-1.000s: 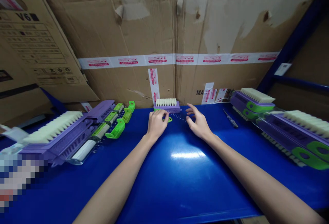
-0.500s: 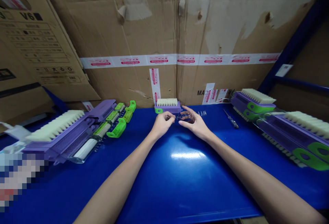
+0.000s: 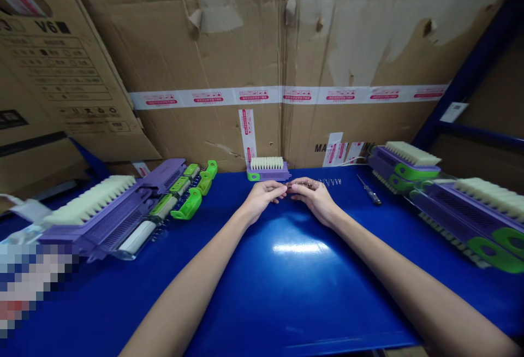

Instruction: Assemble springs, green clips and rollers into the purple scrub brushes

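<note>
My left hand [image 3: 264,197] is closed, thumb and finger pinched at the near end of a thin wire coil spring [image 3: 331,182]. My right hand [image 3: 315,196] pinches the same spot, its fingertips nearly meeting the left ones just above the blue table. From behind the right fingers the spring stretches out to the right. What lies exactly between the fingertips is too small to make out. Right behind the hands stands a purple brush block [image 3: 270,174] with pale bristles and a green end piece.
Purple housings [image 3: 110,212] with a pale brush and several green clips [image 3: 187,204] lie on the left. To the right are a screwdriver [image 3: 368,189] and more purple brush units [image 3: 466,209]. Cardboard [image 3: 204,57] walls the back of the blue table [image 3: 245,302].
My right hand has closed from spread fingers to a pinch and come against the left fingertips. The spring's free end now reaches further right.
</note>
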A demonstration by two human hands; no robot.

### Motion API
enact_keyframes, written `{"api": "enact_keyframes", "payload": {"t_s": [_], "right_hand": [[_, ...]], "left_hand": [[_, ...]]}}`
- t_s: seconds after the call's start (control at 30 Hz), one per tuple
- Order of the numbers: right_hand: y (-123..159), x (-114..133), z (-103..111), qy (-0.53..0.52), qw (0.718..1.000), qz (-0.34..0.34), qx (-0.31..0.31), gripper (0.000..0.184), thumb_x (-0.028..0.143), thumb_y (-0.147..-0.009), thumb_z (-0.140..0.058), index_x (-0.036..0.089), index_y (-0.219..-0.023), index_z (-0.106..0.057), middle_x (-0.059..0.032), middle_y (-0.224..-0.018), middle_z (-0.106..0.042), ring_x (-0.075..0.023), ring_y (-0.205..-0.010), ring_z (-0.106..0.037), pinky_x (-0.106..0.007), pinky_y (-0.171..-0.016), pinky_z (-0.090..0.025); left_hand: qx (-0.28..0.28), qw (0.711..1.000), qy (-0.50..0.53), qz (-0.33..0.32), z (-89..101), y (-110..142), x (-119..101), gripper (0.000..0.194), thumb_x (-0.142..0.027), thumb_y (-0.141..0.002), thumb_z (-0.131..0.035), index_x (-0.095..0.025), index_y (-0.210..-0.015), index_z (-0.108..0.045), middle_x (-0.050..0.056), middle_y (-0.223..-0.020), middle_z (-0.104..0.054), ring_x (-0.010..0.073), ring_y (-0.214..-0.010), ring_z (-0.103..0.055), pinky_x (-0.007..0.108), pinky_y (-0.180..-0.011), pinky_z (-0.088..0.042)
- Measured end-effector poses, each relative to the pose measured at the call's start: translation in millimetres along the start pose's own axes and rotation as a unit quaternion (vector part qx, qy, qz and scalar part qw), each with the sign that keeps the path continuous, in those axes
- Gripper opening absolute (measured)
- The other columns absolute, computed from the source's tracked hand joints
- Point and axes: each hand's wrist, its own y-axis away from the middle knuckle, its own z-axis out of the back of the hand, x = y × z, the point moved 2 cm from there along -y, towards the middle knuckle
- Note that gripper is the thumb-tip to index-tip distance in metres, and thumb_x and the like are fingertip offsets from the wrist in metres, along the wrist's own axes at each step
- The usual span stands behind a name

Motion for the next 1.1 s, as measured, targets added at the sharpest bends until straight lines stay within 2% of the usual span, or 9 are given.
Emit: {"api": "enact_keyframes", "payload": {"t_s": [0.1, 0.2, 0.3, 0.4, 0.47, 0.57, 0.73, 1.1], "right_hand": [[-0.8, 0.3, -0.4, -0.04, 0.999, -0.011, 0.008, 0.023, 0.029, -0.061, -0.08, 0.017, -0.076, -0.067, -0.0041, -0.083, -0.07, -0.0168, -0.082, -0.065, -0.031, -0.077, -0.049], [-2.0, -0.3, 0.3, -0.068, 0.997, -0.024, 0.016, 0.022, 0.028, -0.06, -0.08, 0.016, -0.072, -0.066, -0.0037, -0.078, -0.069, -0.0156, -0.076, -0.064, -0.032, -0.077, -0.049], [-1.1, -0.3, -0.1, -0.079, 0.996, -0.032, 0.029, 0.025, 0.026, -0.059, -0.08, 0.018, -0.079, -0.066, -0.0009, -0.075, -0.068, -0.0127, -0.069, -0.062, -0.03, -0.072, -0.049], [2.4, 1.8, -3.3, -0.04, 0.998, -0.017, 0.053, 0.04, 0.027, -0.059, -0.08, 0.021, -0.096, -0.067, 0.0026, -0.071, -0.065, -0.0111, -0.065, -0.06, -0.027, -0.066, -0.046], [4.8, 3.8, -5.6, 0.03, 0.998, 0.002, 0.059, 0.041, 0.03, -0.059, -0.08, 0.02, -0.097, -0.068, 0.0018, -0.071, -0.066, -0.012, -0.067, -0.061, -0.027, -0.065, -0.046], [5.9, 6.0, -7.2, 0.11, 0.992, 0.025, 0.048, 0.038, 0.033, -0.056, -0.081, 0.017, -0.088, -0.069, -0.0017, -0.076, -0.07, -0.0156, -0.073, -0.064, -0.03, -0.073, -0.049], [2.7, 5.4, -5.3, 0.142, 0.989, 0.047, 0.004, 0.041, 0.035, -0.054, -0.082, 0.016, -0.088, -0.07, -0.0036, -0.078, -0.071, -0.0176, -0.074, -0.065, -0.033, -0.076, -0.05], [1.9, 2.8, -6.0, 0.121, 0.991, 0.044, -0.049, 0.038, 0.037, -0.055, -0.081, 0.016, -0.085, -0.07, -0.005, -0.078, -0.073, -0.0202, -0.075, -0.069, -0.035, -0.077, -0.054]], "left_hand": [[0.002, 0.999, 0.032, 0.006, -0.8, -0.8, 2.4, 0.036, -0.043, -0.059, -0.079, -0.014, -0.076, -0.065, 0.002, -0.071, -0.064, 0.0119, -0.069, -0.057, 0.026, -0.067, -0.04], [0.03, 0.998, 0.06, 0.009, -3.1, 0.1, 1.2, 0.034, -0.042, -0.061, -0.078, -0.014, -0.075, -0.064, 0.002, -0.071, -0.065, 0.0117, -0.07, -0.057, 0.026, -0.069, -0.04], [0.054, 0.996, 0.065, 0.01, -5.2, 1.4, -1.0, 0.032, -0.041, -0.064, -0.077, -0.014, -0.074, -0.064, 0.003, -0.071, -0.065, 0.0116, -0.071, -0.057, 0.026, -0.069, -0.039], [0.056, 0.997, 0.05, 0.006, -6.2, 2.3, -2.1, 0.029, -0.038, -0.064, -0.076, -0.014, -0.074, -0.065, 0.002, -0.069, -0.064, 0.0113, -0.068, -0.056, 0.025, -0.068, -0.038], [0.051, 0.998, 0.04, 0.006, -6.5, 2.8, -2.3, 0.026, -0.036, -0.062, -0.076, -0.014, -0.073, -0.065, 0.001, -0.068, -0.064, 0.0107, -0.067, -0.055, 0.025, -0.067, -0.038], [0.046, 0.998, 0.036, 0.005, -7.0, 3.3, -2.3, 0.024, -0.033, -0.062, -0.076, -0.014, -0.069, -0.064, 0.0, -0.065, -0.061, 0.0094, -0.064, -0.052, 0.025, -0.065, -0.037], [0.03, 0.998, 0.056, 0.008, -7.4, 1.4, -0.8, 0.029, -0.04, -0.064, -0.074, -0.014, -0.069, -0.063, 0.0, -0.066, -0.06, 0.0094, -0.062, -0.052, 0.025, -0.064, -0.037], [0.008, 0.998, 0.053, 0.015, -7.6, -1.7, 1.2, 0.026, -0.038, -0.067, -0.071, -0.013, -0.071, -0.065, 0.003, -0.068, -0.064, 0.0108, -0.067, -0.057, 0.023, -0.063, -0.04]]}}
